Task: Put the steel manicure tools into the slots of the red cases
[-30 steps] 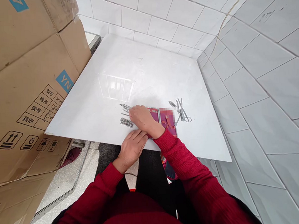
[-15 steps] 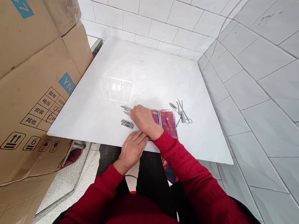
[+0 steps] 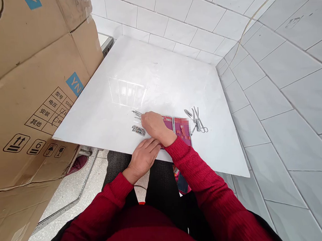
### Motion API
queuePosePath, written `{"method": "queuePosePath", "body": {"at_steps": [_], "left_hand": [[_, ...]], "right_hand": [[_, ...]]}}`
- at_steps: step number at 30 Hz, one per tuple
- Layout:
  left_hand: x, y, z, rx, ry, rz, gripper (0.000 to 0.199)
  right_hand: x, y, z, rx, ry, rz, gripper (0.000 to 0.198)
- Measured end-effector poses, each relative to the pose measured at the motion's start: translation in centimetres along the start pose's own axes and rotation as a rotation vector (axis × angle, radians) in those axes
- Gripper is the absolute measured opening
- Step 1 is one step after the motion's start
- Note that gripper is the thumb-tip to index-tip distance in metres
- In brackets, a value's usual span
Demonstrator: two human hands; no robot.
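Observation:
An opened manicure case (image 3: pixel 182 126) with a purple lining and red trim lies near the front edge of the white board. My right hand (image 3: pixel 153 125) reaches across its left half, fingers curled down and their tips hidden. Thin metal tools (image 3: pixel 137 114) lie at those fingers; whether they are gripped is not clear. My left hand (image 3: pixel 144 155) rests at the case's lower left corner, fingers stretched out and close together. Two nail clippers (image 3: pixel 138 130) lie just left of my hands. Right of the case are small scissors (image 3: pixel 201 123) and several other metal tools (image 3: pixel 188 113).
A large cardboard box (image 3: pixel 52 61) stands along the left side of the white board (image 3: pixel 153 74). Tiled walls (image 3: pixel 281 92) close off the back and right. Below the front edge, a dark flat object (image 3: pixel 182 183) lies beside my legs.
The view has shifted slightly. The thin tools by my right fingers lie at a slightly different angle. Both hands have stayed nearly in place at the case.

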State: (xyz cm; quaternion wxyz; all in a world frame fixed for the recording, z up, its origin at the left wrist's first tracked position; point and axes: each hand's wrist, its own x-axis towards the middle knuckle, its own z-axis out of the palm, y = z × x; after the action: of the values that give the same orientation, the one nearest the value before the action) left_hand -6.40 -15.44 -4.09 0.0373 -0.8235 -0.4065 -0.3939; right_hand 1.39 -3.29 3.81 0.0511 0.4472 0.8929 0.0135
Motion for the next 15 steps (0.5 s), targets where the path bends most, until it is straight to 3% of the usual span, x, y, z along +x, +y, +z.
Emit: {"method": "queuePosePath", "body": {"at_steps": [5,8,13,15], "left_hand": [[-0.1,0.0,0.1,0.018,-0.025,-0.021,0.022],[-0.2,0.0,0.3,0.0,-0.021,-0.028,0.023],[-0.3,-0.1,0.4,-0.006,-0.033,-0.032,0.022],[-0.2,-0.2,0.4,-0.009,-0.034,-0.021,0.021]], "right_hand": [[-0.3,0.2,0.2,0.059,0.024,-0.014,0.023],[-0.6,1.0,0.1,0.2,0.066,0.05,0.02],[-1.6,4.0,1.0,0.791,0.197,0.21,0.009],[-2.1,5.4,2.0,1.016,0.245,0.252,0.022]]}}
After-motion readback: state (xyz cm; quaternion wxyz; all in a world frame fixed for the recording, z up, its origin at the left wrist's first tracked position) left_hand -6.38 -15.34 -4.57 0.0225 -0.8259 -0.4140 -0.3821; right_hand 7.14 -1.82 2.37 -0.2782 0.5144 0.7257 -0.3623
